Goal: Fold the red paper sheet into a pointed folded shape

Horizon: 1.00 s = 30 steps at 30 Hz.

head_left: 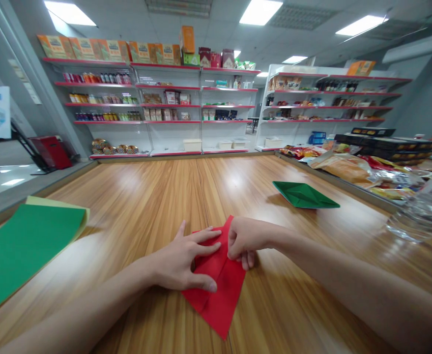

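A folded sheet of red paper [223, 300] lies on the wooden table [157, 196], one pointed corner toward me. A crease line runs slantwise across it. My left hand [186, 258] rests on the paper's left part, fingers spread and thumb stretched out. At the upper right edge of the paper, my right hand [247, 238] is closed with curled fingers, pinching that edge. Its fingertips partly hide the paper there. Beyond the right hand sits a folded green paper shape [306, 194], touched by neither hand.
Green and pale yellow paper sheets [31, 246] lie at the left. A clear plastic bottle [425, 206] stands at the right edge, near snack packets [352, 169] and stacked black boxes [385, 145]. Stocked shelves [171, 123] line the back, past the table's raised rim.
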Tool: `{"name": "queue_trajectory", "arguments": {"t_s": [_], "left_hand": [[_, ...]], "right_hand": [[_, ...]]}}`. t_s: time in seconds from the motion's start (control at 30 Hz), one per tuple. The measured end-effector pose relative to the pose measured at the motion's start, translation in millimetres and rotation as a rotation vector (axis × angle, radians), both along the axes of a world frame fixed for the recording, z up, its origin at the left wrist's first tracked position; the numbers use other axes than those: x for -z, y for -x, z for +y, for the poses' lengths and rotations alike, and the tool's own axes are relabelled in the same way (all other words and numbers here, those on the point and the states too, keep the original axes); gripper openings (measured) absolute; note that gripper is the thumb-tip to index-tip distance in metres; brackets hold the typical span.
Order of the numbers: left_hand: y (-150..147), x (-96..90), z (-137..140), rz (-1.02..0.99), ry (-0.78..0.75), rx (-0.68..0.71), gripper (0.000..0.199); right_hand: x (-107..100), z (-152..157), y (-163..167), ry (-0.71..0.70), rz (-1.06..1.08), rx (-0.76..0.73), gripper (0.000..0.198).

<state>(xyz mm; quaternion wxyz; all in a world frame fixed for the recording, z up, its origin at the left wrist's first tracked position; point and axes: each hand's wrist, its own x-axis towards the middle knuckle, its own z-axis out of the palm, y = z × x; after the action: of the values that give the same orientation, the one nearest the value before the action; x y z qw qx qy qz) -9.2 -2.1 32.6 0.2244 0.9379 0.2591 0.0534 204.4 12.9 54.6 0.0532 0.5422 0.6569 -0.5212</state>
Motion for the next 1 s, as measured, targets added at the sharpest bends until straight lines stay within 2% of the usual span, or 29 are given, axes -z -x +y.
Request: {"name": "queue_trajectory", "arguments": {"t_s": [0.13,0.53,1.0], "left_hand": [[-2,-1.1,-2,-0.028,0.001,0.006,0.057],[-3,-3.2,-3,0.013,-0.011,0.026,0.064],[-1,1.4,-1,-0.029,-0.001,0.045,0.066]], "right_hand": [[-5,-11,8,-0.006,-0.036,-0.003,0.015],[-7,3,-4,-0.058,-0.128,0.033,0.012],[-6,14,-19,-0.068,-0.117,0.099,0.01]]}}
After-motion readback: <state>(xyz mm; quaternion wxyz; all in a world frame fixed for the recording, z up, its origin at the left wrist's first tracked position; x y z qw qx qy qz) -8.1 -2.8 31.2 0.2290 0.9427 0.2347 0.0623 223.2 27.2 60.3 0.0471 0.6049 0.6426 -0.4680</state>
